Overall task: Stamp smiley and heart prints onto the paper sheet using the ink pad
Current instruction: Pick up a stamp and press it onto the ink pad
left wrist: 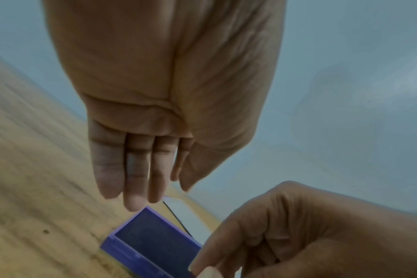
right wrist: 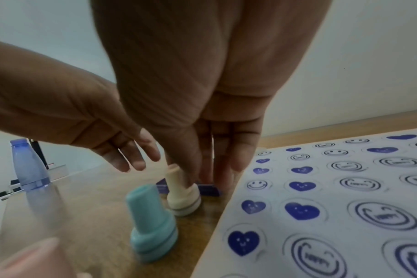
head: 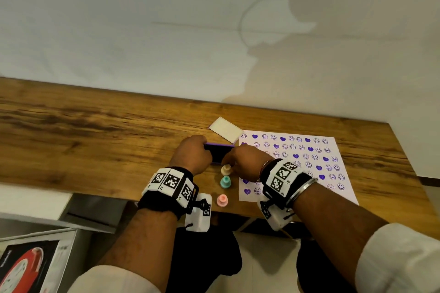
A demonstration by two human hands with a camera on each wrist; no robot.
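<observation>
Three small stamps stand in a row near the front edge of the wooden counter [head: 95, 121], just left of the paper sheet [head: 342, 150]: a cream stamp [head: 226, 170] farthest back, a teal stamp [head: 225, 182] in the middle and a pink stamp [head: 222, 200] nearest the front edge. The sheet lies toward the counter's right end and is covered with rows of purple hearts and smiley rings. The open purple ink pad [left wrist: 152, 242] sits on the counter behind the stamps, between the two hands, its dark pad facing up. A pale card or lid [head: 225, 129] lies just behind it, near the sheet's back left corner.

The left hand [head: 193, 153] is at the pad's left end with its fingers [left wrist: 133, 180] fairly straight and close together, tips just above the pad's far corner; whether they touch it cannot be told. The right hand [head: 246, 162] reaches down over the cream stamp, thumb against its stem, the other fingers [right wrist: 236, 156] extended behind toward the pad's right end; a firm grip cannot be confirmed. A translucent blue bottle [right wrist: 27, 165] stands toward the counter's left side.
</observation>
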